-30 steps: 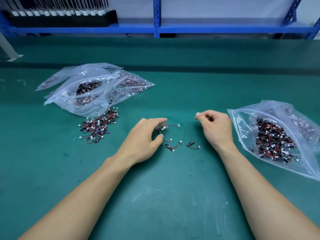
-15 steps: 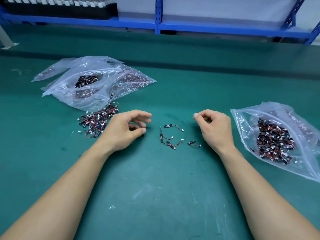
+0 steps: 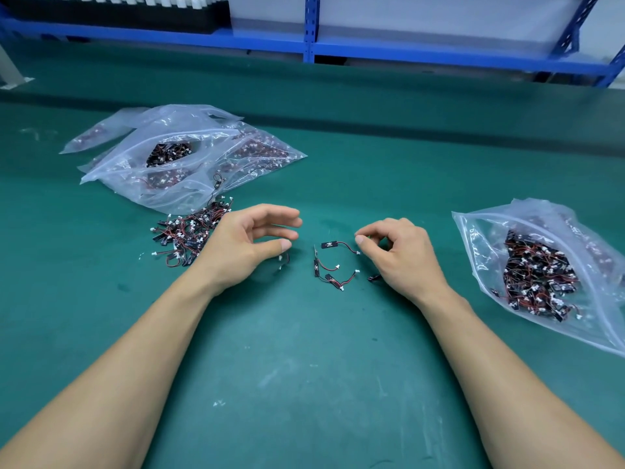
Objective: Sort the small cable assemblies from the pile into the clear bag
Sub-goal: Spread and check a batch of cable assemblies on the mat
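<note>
Cable assemblies (image 3: 328,245): sorting looks partway done. Green bench (image 3: 304,384) carries everything. Stacked bags (image 3: 209,184) lie toward its far-left corner. The clear bag (image 3: 480,252) lies open-mouthed by the right edge and already holds a good heap. The pile (image 3: 189,235), just nearer than the stack, is sizeable, so plenty remains. Left hand (image 3: 243,245) is beside the pile, fingers loosely apart, gripping nothing. Right hand (image 3: 402,255) is curled, index tip at a white connector; cannot tell whether it pinches. A few assemblies lie loose between the hands.

Pile (image 3: 189,236) left, loose assemblies (image 3: 329,265) centre, bag (image 3: 480,238) right.
</note>
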The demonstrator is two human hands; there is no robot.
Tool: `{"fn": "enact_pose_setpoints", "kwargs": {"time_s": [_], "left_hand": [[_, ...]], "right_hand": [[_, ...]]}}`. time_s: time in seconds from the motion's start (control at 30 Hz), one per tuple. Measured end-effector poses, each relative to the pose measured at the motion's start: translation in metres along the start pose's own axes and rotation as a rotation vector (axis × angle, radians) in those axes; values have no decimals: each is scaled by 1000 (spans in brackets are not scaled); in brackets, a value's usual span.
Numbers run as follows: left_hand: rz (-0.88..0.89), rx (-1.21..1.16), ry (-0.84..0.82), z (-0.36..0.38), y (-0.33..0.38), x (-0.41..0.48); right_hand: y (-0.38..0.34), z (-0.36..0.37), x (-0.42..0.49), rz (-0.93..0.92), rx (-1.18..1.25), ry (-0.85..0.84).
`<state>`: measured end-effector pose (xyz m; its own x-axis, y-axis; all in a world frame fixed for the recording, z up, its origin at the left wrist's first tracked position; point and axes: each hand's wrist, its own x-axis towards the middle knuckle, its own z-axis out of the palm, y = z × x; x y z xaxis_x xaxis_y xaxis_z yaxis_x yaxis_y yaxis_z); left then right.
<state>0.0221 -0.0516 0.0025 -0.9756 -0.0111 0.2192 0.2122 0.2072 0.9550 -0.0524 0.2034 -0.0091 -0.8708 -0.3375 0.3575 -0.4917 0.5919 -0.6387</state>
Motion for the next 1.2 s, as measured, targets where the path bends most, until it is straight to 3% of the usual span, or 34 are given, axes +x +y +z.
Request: {"fn": "enact_pose_setpoints", "kwargs": {"time_s": [0.27, 0.5, 0.8, 1.03, 1.2], "left_hand": [[23, 335, 126, 8, 3, -2], [76, 612, -132, 5, 6, -6], [102, 657, 31, 9, -5, -1], [165, 696, 187, 9, -4, 2], [262, 717, 67, 15, 3, -2]], "right_hand": [[-3, 4, 5, -21, -163, -55], [-2, 3, 5, -25, -189, -86], [0, 1, 3, -56, -187, -148], [-2, -4, 3, -43, -147, -75], [-10, -16, -2, -109, -43, -58]]}}
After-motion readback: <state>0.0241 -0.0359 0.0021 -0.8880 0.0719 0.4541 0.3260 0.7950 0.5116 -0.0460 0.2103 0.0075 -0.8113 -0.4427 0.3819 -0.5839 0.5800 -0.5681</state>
